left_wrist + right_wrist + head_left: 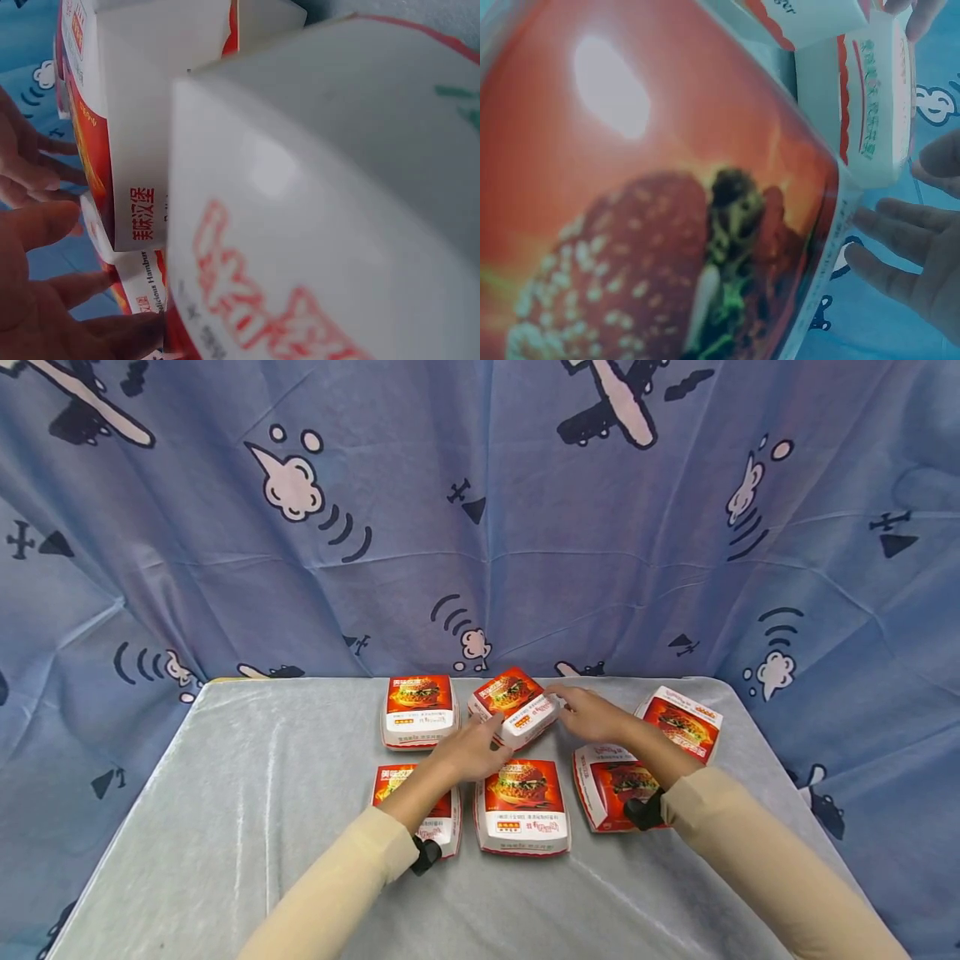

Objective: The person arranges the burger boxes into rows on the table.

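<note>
A red and white hamburger box point(516, 703) sits turned askew at the back middle of the table, between both hands. The left hand point(472, 752) reaches over the front row to its front left side, fingers extended. On the opposite side, the right hand point(592, 714) has its fingertips at the box's right edge. In the right wrist view, the right hand's fingers point(900, 225) lie fairly straight beside a white box side point(874, 112). The left wrist view shows the left hand point(45, 300) with spread fingers, partly hidden behind a near box point(285, 210).
Similar boxes stand around: one at back left point(420, 710), one at front middle point(522, 806), one at front left point(442, 831) partly under the left forearm. Two more, a rear one point(686, 722) and a nearer one point(603, 789), stand at right under the right forearm. A blue curtain point(405, 527) hangs behind the grey-covered table point(202, 827).
</note>
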Demonstrator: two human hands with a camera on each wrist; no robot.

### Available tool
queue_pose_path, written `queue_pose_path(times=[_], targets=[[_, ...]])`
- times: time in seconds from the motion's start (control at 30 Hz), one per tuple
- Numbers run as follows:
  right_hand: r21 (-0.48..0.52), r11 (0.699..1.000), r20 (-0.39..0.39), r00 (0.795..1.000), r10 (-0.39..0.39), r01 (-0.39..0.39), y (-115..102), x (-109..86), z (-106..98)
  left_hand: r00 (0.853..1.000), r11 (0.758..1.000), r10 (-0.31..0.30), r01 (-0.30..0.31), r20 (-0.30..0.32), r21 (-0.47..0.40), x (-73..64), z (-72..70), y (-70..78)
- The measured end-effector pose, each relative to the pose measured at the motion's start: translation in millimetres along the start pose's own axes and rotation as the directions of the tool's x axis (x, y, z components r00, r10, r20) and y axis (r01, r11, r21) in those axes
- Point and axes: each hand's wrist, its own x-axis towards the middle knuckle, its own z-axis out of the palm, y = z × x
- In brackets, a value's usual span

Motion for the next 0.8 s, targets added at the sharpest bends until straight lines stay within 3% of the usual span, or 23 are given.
queue_pose_path(times=[0.3, 0.63, 0.8], targets=[[0.083, 0.996, 0.069, 0.998, 0.008, -0.014, -0.4, -0.7, 3.3, 1.0, 0.999, 0.026, -0.027, -0.01, -0.018, -1.3, -2.2, -4.2], [0.104, 0.994, 0.072, 0.997, 0.036, -0.044, 1.3, -1.8, 2.3, 1.0, 0.997, 0.009, -0.01, -0.009, -0.08, -1.9, -2.6, -6.3], [0.162, 0.984, 0.129, 0.99, 0.051, -0.072, 0.7, -1.7, 1.8, 1.0, 0.996, 0.023, -0.024, -0.018, -0.085, -1.6, -3.4, -7.0]])
